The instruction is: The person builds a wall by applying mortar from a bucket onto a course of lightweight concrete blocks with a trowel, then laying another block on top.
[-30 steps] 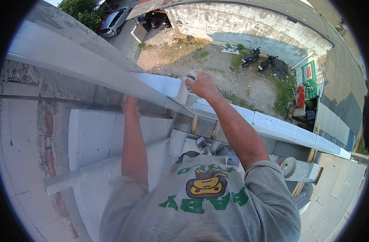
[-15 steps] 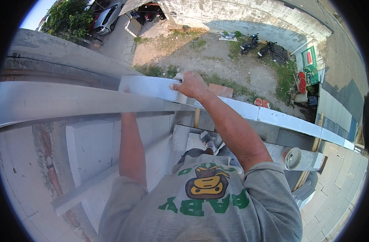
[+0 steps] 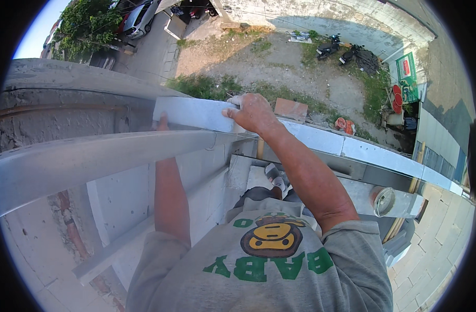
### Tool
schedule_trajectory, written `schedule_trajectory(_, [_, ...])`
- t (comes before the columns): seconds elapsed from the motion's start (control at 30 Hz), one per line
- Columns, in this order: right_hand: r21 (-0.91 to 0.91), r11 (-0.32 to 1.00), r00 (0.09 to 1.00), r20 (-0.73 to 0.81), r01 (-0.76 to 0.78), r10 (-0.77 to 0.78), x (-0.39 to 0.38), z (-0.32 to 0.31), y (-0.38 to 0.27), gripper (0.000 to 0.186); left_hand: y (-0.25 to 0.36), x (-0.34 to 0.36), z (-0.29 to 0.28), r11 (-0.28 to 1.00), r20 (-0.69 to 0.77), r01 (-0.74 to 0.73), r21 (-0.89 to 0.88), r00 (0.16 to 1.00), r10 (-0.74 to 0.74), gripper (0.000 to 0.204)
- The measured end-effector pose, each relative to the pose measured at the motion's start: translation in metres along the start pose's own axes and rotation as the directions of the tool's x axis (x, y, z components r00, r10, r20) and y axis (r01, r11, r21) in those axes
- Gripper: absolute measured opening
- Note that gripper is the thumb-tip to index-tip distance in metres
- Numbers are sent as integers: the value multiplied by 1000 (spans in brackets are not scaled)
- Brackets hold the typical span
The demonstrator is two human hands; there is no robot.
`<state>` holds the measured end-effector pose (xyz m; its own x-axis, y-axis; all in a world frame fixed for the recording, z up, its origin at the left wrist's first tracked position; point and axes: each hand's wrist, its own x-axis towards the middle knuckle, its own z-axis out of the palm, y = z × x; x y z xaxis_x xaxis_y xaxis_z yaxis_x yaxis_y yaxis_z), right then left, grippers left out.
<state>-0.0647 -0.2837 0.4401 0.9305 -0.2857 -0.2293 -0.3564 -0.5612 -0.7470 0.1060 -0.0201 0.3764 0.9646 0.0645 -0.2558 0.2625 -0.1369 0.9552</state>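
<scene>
A white lightweight concrete block (image 3: 193, 113) lies at the left end of the narrow wall top. My right hand (image 3: 251, 112) is closed over its right end, with the thumb on the near face and the fingers over the far side. My left hand (image 3: 161, 122) grips the block's left end, its thumb showing against the near face. The left wrist passes behind a long grey metal beam (image 3: 108, 148), which hides part of that arm. To the right of the block runs a row of white wall blocks (image 3: 313, 138).
Beside me on the right, a bucket (image 3: 383, 201) stands on a plank near bamboo poles (image 3: 399, 221). Beyond the wall, the ground drops to a yard with motorbikes (image 3: 329, 48) and a reddish board (image 3: 291, 109). A rough concrete ledge (image 3: 66, 73) borders the left.
The beam sits lower in the picture, uncovering more of the block's left end and my left hand. Both hands stay on the block. The view has shifted slightly.
</scene>
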Motion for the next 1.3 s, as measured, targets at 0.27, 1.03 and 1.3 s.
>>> schedule_trajectory(0.27, [8, 1000, 1000, -14, 0, 0, 3, 8, 12, 46, 26, -34, 21, 924, -278, 55, 379, 959, 57, 71])
schedule_trajectory(1.03, [-24, 980, 803, -570, 197, -175, -115, -57, 27, 43, 11, -27, -11, 989, 97, -102, 109, 991, 92, 61])
schedule_trajectory(1.3, [306, 621, 276, -696, -722, 663, -461, -94, 270, 42, -196, -123, 2, 817, -1, 544, 190, 833, -554, 73])
